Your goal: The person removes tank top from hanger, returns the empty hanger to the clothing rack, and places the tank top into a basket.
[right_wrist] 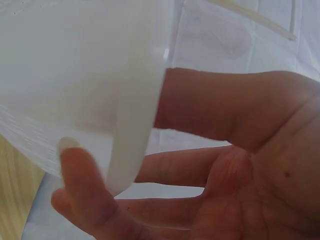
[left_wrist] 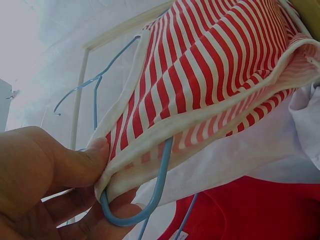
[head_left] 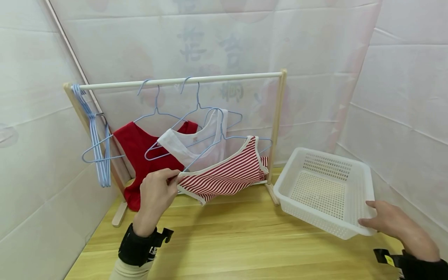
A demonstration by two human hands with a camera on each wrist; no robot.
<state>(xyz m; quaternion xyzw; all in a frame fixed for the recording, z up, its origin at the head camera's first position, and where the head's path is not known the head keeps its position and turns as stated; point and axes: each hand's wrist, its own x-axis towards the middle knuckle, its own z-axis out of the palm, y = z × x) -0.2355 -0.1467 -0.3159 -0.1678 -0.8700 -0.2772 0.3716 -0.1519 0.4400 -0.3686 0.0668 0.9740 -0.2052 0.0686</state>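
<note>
The striped top (head_left: pixel 227 171) extends rightward from the left hand (head_left: pixel 159 192), which pinches its edge beside the end of a blue hanger (left_wrist: pixel 160 182), forearm reaching forward, while the right hand (head_left: pixel 395 223), fingers pointing inward, grips the white basket (head_left: pixel 315 213) to its left.

Head view high, wrist views close
</note>
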